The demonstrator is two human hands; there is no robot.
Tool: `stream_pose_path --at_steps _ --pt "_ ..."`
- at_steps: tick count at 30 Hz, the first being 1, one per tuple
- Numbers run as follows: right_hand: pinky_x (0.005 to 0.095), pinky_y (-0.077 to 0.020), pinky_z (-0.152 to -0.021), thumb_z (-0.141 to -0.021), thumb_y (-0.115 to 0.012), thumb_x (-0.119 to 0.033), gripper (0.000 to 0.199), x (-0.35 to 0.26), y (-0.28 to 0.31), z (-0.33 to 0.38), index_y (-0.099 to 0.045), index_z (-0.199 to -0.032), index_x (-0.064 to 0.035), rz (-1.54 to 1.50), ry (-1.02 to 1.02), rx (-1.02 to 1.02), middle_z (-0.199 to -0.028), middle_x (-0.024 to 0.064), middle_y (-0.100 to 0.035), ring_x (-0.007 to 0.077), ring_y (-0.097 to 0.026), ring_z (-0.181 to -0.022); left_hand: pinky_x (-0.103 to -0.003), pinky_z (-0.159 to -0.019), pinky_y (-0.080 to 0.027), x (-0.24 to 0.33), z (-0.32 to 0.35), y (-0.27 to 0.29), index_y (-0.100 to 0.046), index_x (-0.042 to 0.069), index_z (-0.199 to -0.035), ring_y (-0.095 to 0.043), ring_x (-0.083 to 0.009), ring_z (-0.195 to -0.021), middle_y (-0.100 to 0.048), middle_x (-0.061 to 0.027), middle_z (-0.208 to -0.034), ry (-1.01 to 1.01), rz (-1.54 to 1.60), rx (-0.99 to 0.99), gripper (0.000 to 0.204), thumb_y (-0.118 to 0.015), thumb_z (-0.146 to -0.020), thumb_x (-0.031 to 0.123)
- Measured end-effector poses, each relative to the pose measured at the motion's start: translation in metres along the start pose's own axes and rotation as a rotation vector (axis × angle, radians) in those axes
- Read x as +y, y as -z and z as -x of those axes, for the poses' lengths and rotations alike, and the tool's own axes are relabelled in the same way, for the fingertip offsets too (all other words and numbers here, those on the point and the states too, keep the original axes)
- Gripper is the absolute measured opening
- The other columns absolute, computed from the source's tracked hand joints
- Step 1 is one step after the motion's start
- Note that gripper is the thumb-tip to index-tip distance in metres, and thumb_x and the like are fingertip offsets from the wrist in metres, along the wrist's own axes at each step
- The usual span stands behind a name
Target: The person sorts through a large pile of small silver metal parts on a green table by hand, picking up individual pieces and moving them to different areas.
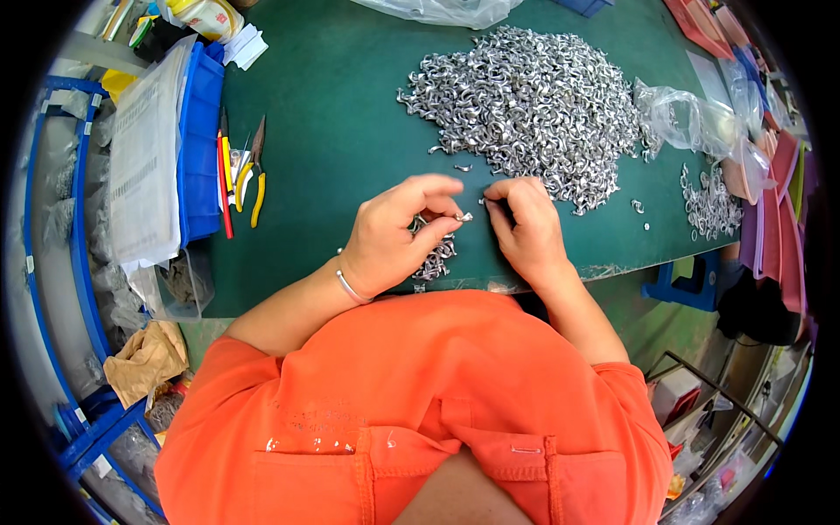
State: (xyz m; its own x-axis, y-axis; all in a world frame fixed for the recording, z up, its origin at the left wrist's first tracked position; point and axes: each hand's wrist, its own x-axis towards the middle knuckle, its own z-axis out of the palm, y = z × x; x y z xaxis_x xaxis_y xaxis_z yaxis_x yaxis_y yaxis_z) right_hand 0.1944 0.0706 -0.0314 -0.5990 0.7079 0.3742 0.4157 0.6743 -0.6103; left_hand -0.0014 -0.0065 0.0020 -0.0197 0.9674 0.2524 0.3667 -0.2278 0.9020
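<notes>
My left hand (389, 232) is closed in a pinch on a small silvery curved metal piece (465, 217), which sticks out past the fingertips. Just to its right, my right hand (529, 229) has its thumb and forefinger pressed together over the table. A tiny pale speck shows at those fingertips, too small to name. Partly hidden under my left hand lies a small heap of similar metal pieces (436, 262). Beyond both hands spreads a large pile of shiny curved metal pieces (534, 109). One loose piece (463, 167) lies between that pile and my hands.
Pliers with yellow handles (255, 175) and pens (226, 166) lie at left, beside a blue bin (201, 140) with papers against it. At right are a clear plastic bag (682, 118) and a smaller heap of thin metal rings (710, 206). The green table's (324, 114) near edge adjoins my body.
</notes>
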Motion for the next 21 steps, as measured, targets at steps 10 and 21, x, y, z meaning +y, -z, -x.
stream_pose_path --at_steps 10,21 --pt "0.0265 -0.0521 -0.068 -0.079 -0.07 0.007 0.021 -0.015 -0.005 0.007 -0.058 -0.093 -0.0032 -0.513 -0.195 0.201 -0.091 0.0075 -0.065 0.0154 -0.065 -0.076 -0.027 -0.064 -0.052 0.001 0.003 0.006 -0.068 0.001 -0.096 -0.065 -0.0151 -0.072 -0.068 -0.0081 -0.09 0.161 -0.054 -0.136 0.013 -0.07 -0.084 0.002" --pt "0.0342 -0.0528 -0.064 -0.069 -0.066 0.016 0.032 -0.039 -0.001 -0.016 -0.057 -0.094 -0.0018 -0.301 0.331 0.188 -0.085 0.0121 -0.064 0.0285 -0.064 -0.074 -0.026 -0.07 -0.058 -0.004 -0.007 0.008 -0.062 -0.005 -0.098 -0.069 -0.0152 -0.079 -0.069 -0.0104 -0.087 0.652 0.847 -0.139 0.014 -0.069 -0.088 0.003"
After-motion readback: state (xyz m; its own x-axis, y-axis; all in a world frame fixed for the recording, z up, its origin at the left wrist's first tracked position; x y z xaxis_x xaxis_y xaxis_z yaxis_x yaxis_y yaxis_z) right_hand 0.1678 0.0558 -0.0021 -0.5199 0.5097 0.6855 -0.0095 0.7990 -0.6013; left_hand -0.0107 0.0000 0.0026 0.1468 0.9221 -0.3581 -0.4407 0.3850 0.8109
